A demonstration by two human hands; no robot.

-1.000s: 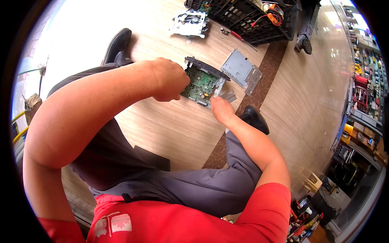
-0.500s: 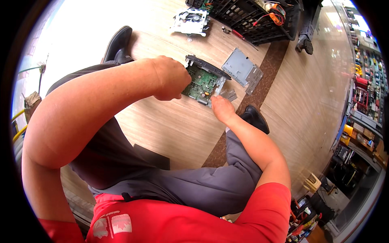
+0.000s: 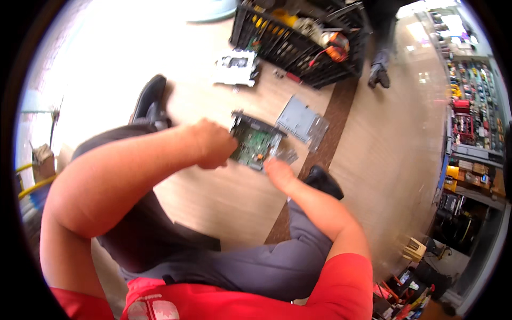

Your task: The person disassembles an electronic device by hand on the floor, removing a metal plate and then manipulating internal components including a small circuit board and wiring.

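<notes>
A device with a green circuit board [image 3: 253, 145] and a dark front panel [image 3: 260, 124] along its far side is between my two hands above the wooden floor. My left hand [image 3: 216, 145] is closed at the board's left edge, its fingertips partly hidden behind the knuckles. At the near right corner, my right hand [image 3: 278, 172] is closed on the device's edge, beside a silver perforated metal piece [image 3: 288, 155]. A flat grey metal cover [image 3: 296, 118] lies on the floor just beyond, to the right.
A white and silver mechanism [image 3: 236, 68] sits on the floor farther off. Behind it stands a black plastic crate [image 3: 298, 50] with tools and an orange meter [image 3: 337, 49]. Another person's shoe [image 3: 379, 76] is right of the crate. Stocked shelves [image 3: 472, 106] line the right side.
The view has tilted, so the floor scene sits lower and slightly left in the picture, and it is blurred. Both hands keep their places at the circuit board device.
</notes>
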